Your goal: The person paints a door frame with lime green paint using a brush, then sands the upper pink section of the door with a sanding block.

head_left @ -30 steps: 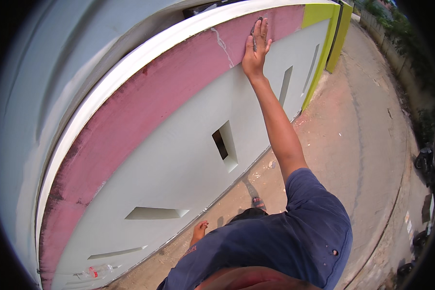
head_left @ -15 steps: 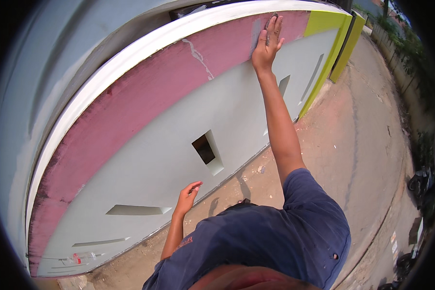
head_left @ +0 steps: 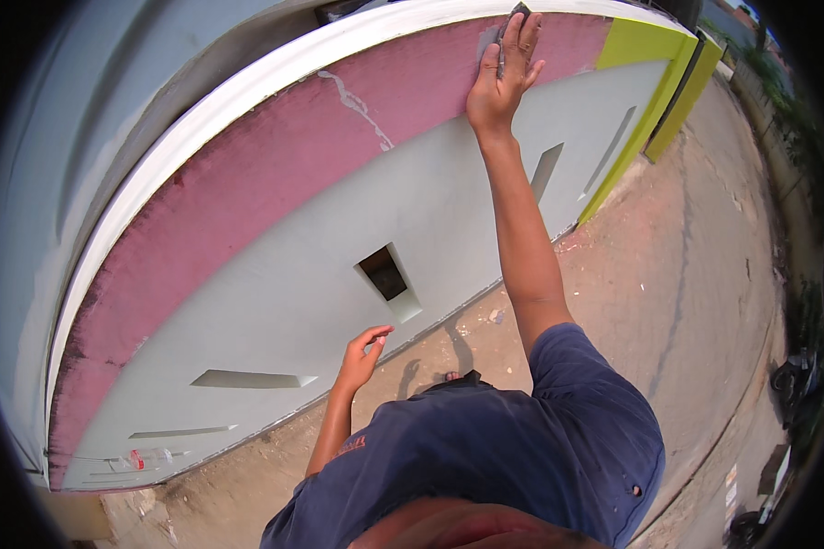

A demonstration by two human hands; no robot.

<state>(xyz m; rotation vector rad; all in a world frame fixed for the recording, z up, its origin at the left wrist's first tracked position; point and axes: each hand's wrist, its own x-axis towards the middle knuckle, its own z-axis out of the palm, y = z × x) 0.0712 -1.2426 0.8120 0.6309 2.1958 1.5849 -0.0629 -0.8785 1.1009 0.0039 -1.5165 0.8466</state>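
Note:
My right hand [head_left: 505, 78] is raised to the top of the wall and pressed on its pink band [head_left: 275, 146]. Under its fingers is a dark grey piece of what looks like sandpaper [head_left: 520, 10], whose edge shows above the fingertips; the rest is mostly hidden. Beside the thumb, a smooth grey patch [head_left: 488, 41] covers part of the pink. My left hand [head_left: 361, 359] hangs in the air in front of the pale lower wall [head_left: 275, 302], fingers loosely bent and apart from the thumb, holding nothing.
A white ledge [head_left: 211, 114] runs along the wall's top, and a whitish streak [head_left: 357, 108] marks the pink band. Slots and a square opening [head_left: 384, 274] pierce the wall. A yellow-green pillar [head_left: 682, 101] stands at the right end. A clear bottle [head_left: 146, 457] is at lower left.
My right hand has moved slightly up the pink band with the sandpaper, whose edge now shows more. The left hand has risen a little and shifted right. The view has shifted slightly.

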